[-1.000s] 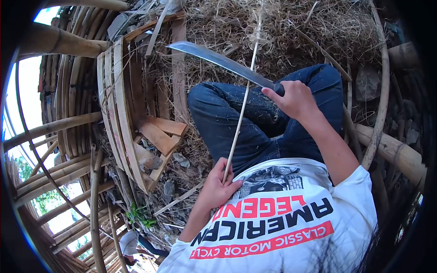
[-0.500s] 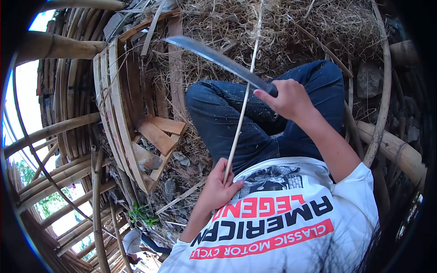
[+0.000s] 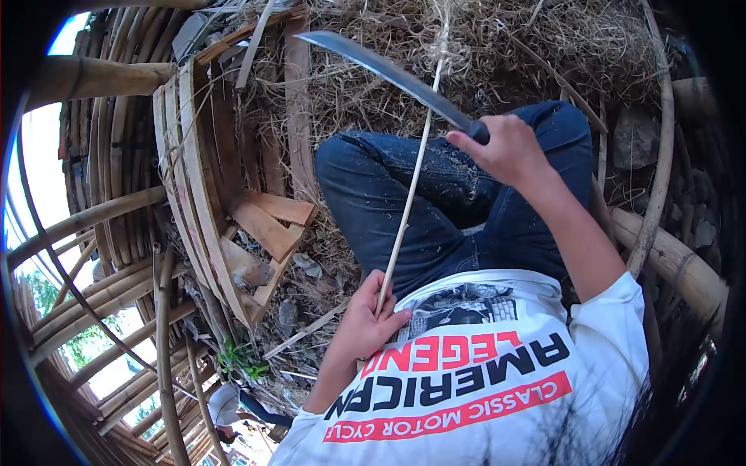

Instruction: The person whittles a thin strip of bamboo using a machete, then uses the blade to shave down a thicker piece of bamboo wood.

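A long, thin, pale strip, likely bamboo, runs from my lap up over my crossed legs toward the shavings. My left hand is closed around its lower part, close to my shirt. In my right hand is the dark handle of a long curved machete. Its blade lies across the upper part of the strip, tip pointing to the upper left. Small pale flecks cling to my dark jeans.
Curly shavings cover the ground ahead. A wooden crate with loose boards stands on the left, before a bamboo framework. Thick bamboo poles lie on the right. Another person is at the lower left.
My right hand and the machete have moved up and slightly right, away from my body along the strip. My left hand stays nearly in place, still holding the strip.
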Demonstrator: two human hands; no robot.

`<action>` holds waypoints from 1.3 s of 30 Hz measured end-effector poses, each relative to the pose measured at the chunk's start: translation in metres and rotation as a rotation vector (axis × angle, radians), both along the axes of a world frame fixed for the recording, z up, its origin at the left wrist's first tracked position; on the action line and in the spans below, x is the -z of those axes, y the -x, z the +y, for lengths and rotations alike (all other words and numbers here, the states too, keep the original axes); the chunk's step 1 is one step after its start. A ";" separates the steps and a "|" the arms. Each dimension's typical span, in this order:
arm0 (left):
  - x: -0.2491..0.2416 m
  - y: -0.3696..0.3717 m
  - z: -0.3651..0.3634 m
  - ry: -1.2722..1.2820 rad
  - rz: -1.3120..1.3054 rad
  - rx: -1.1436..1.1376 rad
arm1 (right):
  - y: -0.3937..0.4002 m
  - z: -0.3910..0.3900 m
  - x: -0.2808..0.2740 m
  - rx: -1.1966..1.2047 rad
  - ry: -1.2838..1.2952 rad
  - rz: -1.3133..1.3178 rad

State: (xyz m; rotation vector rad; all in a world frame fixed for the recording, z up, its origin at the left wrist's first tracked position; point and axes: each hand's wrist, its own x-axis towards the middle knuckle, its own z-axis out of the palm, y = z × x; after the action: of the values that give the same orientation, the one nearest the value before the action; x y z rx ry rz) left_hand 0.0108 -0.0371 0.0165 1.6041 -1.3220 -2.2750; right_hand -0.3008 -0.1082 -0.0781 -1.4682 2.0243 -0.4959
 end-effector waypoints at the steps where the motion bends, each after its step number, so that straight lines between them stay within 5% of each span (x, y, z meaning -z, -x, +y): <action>1: 0.003 0.000 0.000 0.005 0.010 -0.010 | -0.010 0.008 -0.003 -0.014 0.004 -0.028; 5: 0.003 -0.008 -0.007 -0.018 0.037 -0.058 | -0.010 0.005 -0.002 -0.093 -0.048 -0.102; 11: -0.023 -0.014 -0.005 -0.104 0.033 -0.101 | 0.077 -0.021 0.027 0.026 -0.108 0.151; 19: -0.008 0.006 -0.010 0.083 -0.075 -0.003 | 0.009 0.006 0.010 0.053 0.059 0.102; 24: -0.015 0.003 -0.012 0.143 -0.168 0.019 | -0.001 0.015 0.006 -0.152 0.096 0.143; 29: -0.028 0.009 -0.010 0.371 -0.396 0.190 | 0.070 -0.018 0.038 0.063 -0.017 0.301; 33: -0.018 0.015 -0.012 0.416 -0.408 0.210 | 0.049 -0.009 0.021 0.120 0.002 0.218; 39: -0.014 0.008 -0.015 0.281 -0.233 0.084 | -0.002 0.021 0.000 -0.202 0.113 0.165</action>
State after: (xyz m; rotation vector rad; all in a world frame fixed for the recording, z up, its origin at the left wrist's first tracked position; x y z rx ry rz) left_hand 0.0032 -0.0518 0.0307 1.7801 -1.7029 -1.8788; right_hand -0.2986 -0.0876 -0.0782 -1.8134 1.9695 -0.4222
